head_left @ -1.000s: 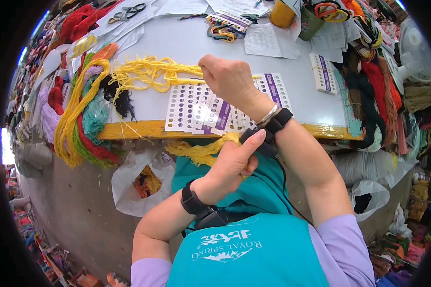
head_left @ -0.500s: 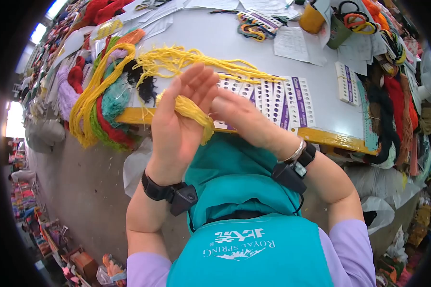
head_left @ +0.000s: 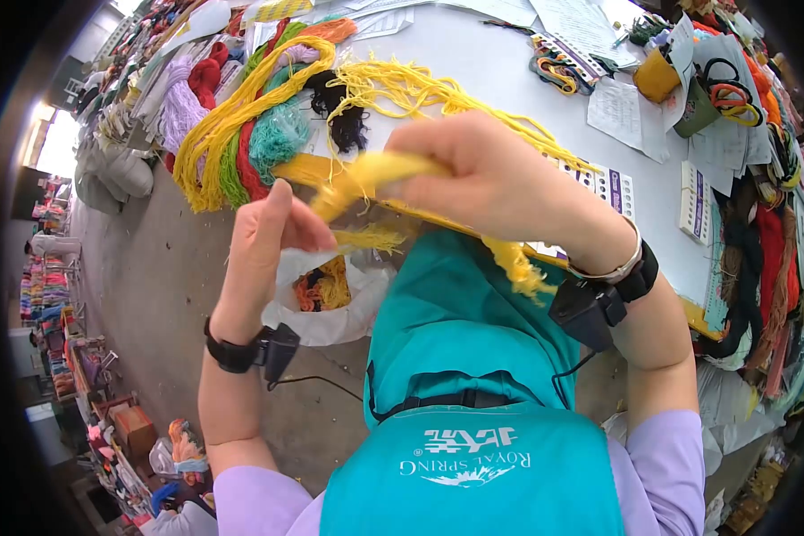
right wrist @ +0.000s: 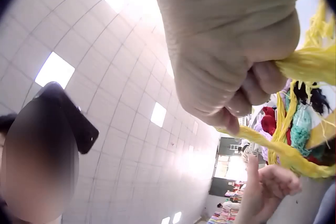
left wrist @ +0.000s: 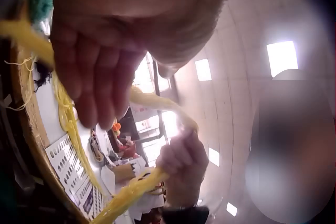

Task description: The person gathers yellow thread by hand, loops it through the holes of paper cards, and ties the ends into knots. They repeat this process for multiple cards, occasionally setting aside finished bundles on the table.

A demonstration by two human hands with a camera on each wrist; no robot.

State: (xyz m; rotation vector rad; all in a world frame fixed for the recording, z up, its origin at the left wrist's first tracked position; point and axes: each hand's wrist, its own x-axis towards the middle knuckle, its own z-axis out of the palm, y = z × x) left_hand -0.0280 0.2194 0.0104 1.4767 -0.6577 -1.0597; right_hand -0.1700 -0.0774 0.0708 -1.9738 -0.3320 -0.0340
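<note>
In the head view my right hand (head_left: 491,174) grips a bundle of yellow thread (head_left: 375,174) over the table's front edge. One end of it (head_left: 518,268) hangs below that hand. The bundle runs across to my left hand (head_left: 272,232), blurred where they meet. In the left wrist view, the thread passes behind the loosely bent fingers (left wrist: 105,85) of my left hand, leaving the visible palm bare. My right fingers (right wrist: 252,92) curl round the thread in the right wrist view. More yellow strands (head_left: 420,85) lie along the table beside the punched thread cards (head_left: 621,188).
Coloured hanks (head_left: 281,134) of thread hang over the table's left corner. A white plastic bag (head_left: 366,308) with thread scraps stands on the floor below. Papers (head_left: 615,112), a green cup (head_left: 699,112) and a stack of cards (head_left: 693,205) are on the table's right part.
The yellow bundle has moved off the left palm and now stretches between both hands, gripped by the right. The left hand has moved left and lower. The head view has turned, shifting the table rightward.
</note>
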